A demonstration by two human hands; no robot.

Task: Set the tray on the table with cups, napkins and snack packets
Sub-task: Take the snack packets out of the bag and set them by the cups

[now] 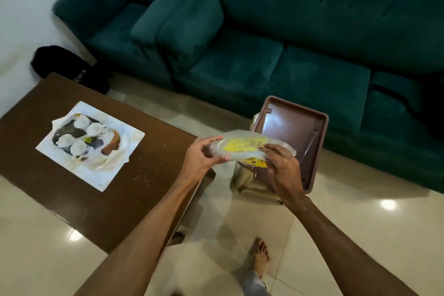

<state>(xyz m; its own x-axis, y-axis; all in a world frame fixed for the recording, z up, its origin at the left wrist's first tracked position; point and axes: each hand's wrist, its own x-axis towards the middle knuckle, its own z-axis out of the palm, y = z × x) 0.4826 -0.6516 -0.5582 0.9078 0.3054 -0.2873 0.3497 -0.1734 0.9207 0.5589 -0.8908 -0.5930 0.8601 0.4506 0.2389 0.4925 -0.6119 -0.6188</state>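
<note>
1. While held up between the table (144, 175) and the stool (249, 185), the left hand (204, 154) and right hand (281, 163) each gripped one end of 1 clear snack packet (245, 146), its yellow contents blurred.
2. The brown tray (295, 132) sat on the stool, partly hidden behind the packet.
3. A white sheet (90, 144) on the table seemed to picture 4 cups, too blurred to confirm.

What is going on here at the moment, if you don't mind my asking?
A person holds a clear packet with yellow contents in the air between the table and a stool. The left hand grips one end and the right hand pinches the other. On the table lies a white tray with four cups on it. A brown tray rests tilted on the stool.
</note>
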